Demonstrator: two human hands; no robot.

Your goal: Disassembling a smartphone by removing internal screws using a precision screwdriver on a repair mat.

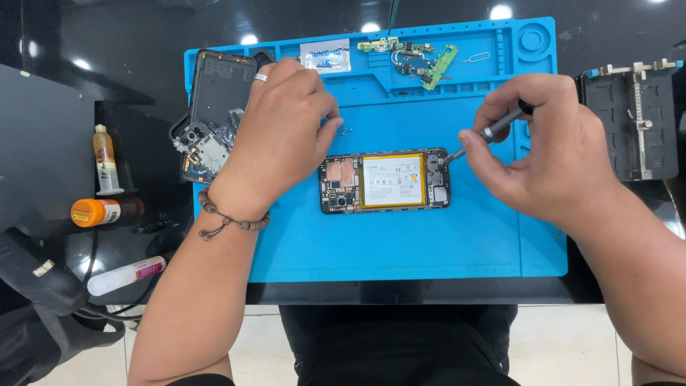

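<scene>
Opened phone: a small black phone with its back off (384, 181) lies flat in the middle of the big blue rubber work mat (429, 243). A white and yellow battery fills its middle part.
Right hand: the right hand (550, 154) pinches a thin screwdriver with a dark grey handle (493, 131) between thumb and fingers. The grip is tight on the tool. The tip touches the right end of the phone.
Left hand: the left hand (280, 136) rests on the mat just beside the left end of the phone. Its fingers are curled and hold nothing that I can see. It wears a silver ring and a brown bead bracelet.
In the way: the left hand covers part of the black phone back cover (214, 107) lying on the left edge of the mat.
Top of mat: small green circuit boards (421, 61) sit in the tray slots, next to a little clear plastic bag (325, 56).
Beside the mat: a black metal clamp holder (636, 121) is on the right. On the left are a small bottle with an orange cap (96, 211), a thin yellowish bottle (106, 161) and a white tube (125, 276).
Table: all of it sits on a shiny black table (107, 43).
</scene>
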